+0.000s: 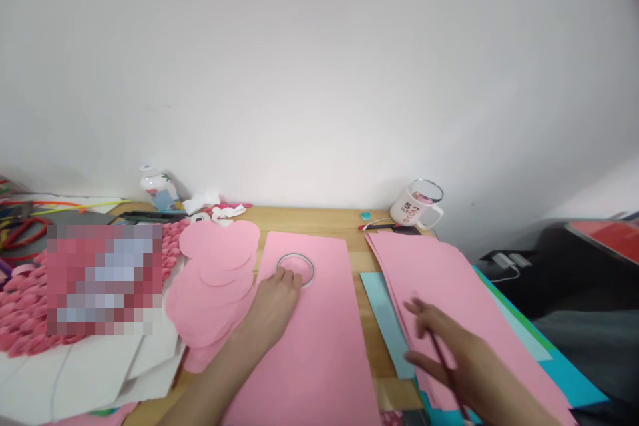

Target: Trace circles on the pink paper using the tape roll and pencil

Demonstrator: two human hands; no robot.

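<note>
My left hand rests on a pink paper sheet, with its curled fingers on the near edge of a thin silvery ring. The ring lies flat near the sheet's far end. Slightly blurred, my right hand is over the pink stack on the right and holds a thin dark-red pencil that slants down toward me. Its thumb and forefinger are apart. Left of the sheet lies a pile of cut pink paper shapes with rounded lobes.
A stack of pink sheets overlaps blue paper on the right. A white mug and a white bottle stand by the wall. Pink petal-like pieces and white sheets cover the left side.
</note>
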